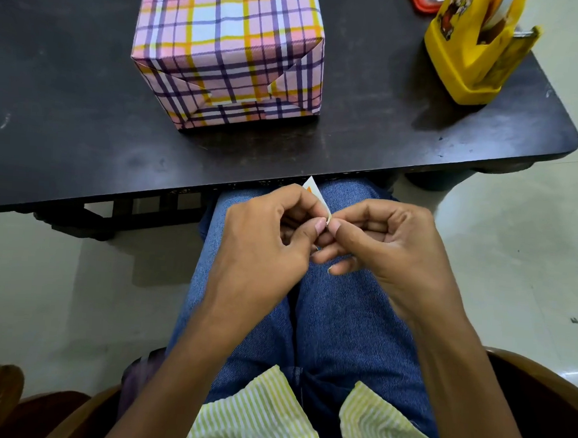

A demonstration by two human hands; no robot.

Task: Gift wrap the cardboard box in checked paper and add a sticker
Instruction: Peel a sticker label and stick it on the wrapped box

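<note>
Head view | left hand (273, 231) and right hand (378, 238) pinch small white paper sticker (312, 190) over lap | peel backing slowly from corner | checked-paper-wrapped box (229, 50) waits on dark table (371, 146).

The wrapped box (227, 50) stood on the table (372, 139), left of its middle and back from the near edge. Well apart to its right, near the table's right end, stood the tape dispenser (473, 54), with a tray's corner (421, 0) just behind it. Before the table, over the person's lap (324, 324), the left hand (265, 244) and right hand (391, 250) met, pinching the sticker (315, 193) between them.
</note>
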